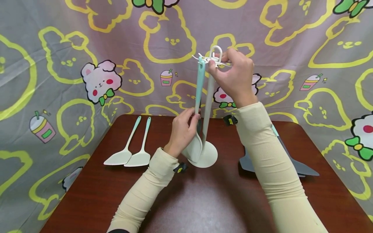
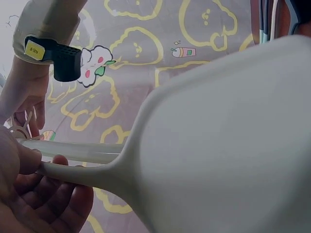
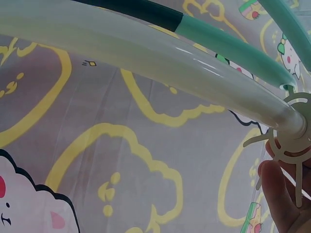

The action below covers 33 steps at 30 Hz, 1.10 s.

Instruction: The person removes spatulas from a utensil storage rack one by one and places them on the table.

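My left hand (image 1: pixel 183 129) pinches the shaft of a white spatula (image 1: pixel 199 87) with a mint handle. The spatula hangs head down, and its handle top is at a hook of the white utensil rack (image 1: pixel 208 106); whether the hook passes through the hole I cannot tell. Its broad white head (image 2: pixel 218 141) fills much of the left wrist view. High on the rack, my right hand (image 1: pixel 236 72) grips the hooked top ring (image 3: pixel 291 150). A dark utensil with a mint handle end (image 3: pixel 228 43) hangs from another hook, close to the pole.
Two white spatulas (image 1: pixel 139 158) with mint handles lie at the left of the brown table (image 1: pixel 204 200). Dark grey utensils (image 1: pixel 303 168) lie at the right, partly hidden by my right arm. A patterned curtain (image 1: pixel 180 29) stands behind the table.
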Tool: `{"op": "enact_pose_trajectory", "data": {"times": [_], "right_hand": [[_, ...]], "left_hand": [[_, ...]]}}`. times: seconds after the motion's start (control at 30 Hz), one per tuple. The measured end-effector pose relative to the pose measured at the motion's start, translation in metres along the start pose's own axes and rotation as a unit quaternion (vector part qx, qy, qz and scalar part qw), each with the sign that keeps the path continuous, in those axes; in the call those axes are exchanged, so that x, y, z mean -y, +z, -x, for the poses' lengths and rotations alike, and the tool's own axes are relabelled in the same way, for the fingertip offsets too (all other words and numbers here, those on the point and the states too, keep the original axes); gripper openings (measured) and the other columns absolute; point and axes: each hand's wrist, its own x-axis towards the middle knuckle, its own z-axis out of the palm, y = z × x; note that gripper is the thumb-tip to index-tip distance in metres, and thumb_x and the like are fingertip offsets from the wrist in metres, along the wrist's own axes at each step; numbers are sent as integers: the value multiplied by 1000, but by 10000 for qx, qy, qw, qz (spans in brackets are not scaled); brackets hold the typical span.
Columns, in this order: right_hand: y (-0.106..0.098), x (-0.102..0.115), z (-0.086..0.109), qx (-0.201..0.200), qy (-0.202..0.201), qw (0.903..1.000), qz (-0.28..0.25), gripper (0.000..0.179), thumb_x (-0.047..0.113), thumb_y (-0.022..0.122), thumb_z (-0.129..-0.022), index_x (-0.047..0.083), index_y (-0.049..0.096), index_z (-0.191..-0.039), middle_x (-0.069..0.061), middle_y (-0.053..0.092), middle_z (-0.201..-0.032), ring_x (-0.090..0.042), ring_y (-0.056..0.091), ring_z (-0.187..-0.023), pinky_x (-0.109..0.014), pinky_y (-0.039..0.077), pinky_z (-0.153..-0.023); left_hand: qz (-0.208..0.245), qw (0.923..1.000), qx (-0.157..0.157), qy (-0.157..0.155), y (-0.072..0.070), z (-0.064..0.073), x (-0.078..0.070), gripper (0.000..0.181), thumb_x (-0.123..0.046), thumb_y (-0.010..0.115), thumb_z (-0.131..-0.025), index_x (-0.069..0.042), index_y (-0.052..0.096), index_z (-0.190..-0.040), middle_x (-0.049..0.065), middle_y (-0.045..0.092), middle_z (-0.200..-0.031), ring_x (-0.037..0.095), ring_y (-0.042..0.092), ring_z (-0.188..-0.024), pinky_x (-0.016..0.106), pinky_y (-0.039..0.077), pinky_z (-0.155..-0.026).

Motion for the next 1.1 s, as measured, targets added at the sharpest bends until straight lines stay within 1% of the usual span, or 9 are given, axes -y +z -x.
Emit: {"op": "enact_pose_trajectory", "data": {"times": [0.2, 0.4, 0.67, 0.87, 1.1], "right_hand": [[-1, 0, 1, 21, 49, 10000, -29, 39, 34, 63, -86, -3, 57, -76, -20, 67, -75, -35, 54, -64, -30, 32, -59], [-1, 0, 2, 12, 88, 9999, -49, 38, 34, 62, -86, -2, 57, -76, -19, 69, -78, -34, 56, -66, -28, 31, -60], [0, -1, 2, -53, 252, 9995, -172, 39, 34, 64, -82, -4, 58, -77, -19, 69, -79, -33, 56, -68, -31, 33, -61], [-1, -1, 2, 14, 138, 9998, -124, 39, 35, 62, -84, -3, 59, -78, -19, 70, -80, -35, 60, -71, -32, 35, -61], [-2, 0, 2, 12, 71, 9999, -124, 40, 36, 62, -85, -3, 59, -78, -19, 70, -80, -34, 59, -70, -31, 35, -61]], "left_hand": [[-74, 10000, 29, 52, -1, -1, -1, 15, -9, 59, -97, -2, 71, -102, 11, 70, -88, 19, 59, -71, 25, 43, -62], [-138, 9999, 98, 0, 0, -1, -2, 15, -10, 59, -98, -2, 71, -101, 10, 68, -85, 18, 58, -71, 25, 44, -63], [-206, 9997, 98, 36, 0, -2, -3, 15, -10, 59, -97, -1, 71, -98, 10, 67, -83, 19, 56, -68, 25, 42, -61], [-157, 9998, 79, 61, 2, -1, -3, 17, -10, 57, -98, -2, 72, -101, 10, 68, -83, 17, 56, -68, 23, 41, -60], [-162, 9999, 43, -40, 0, -1, -4, 18, -10, 57, -98, -2, 72, -103, 10, 68, -84, 18, 57, -69, 24, 42, -61]]}}
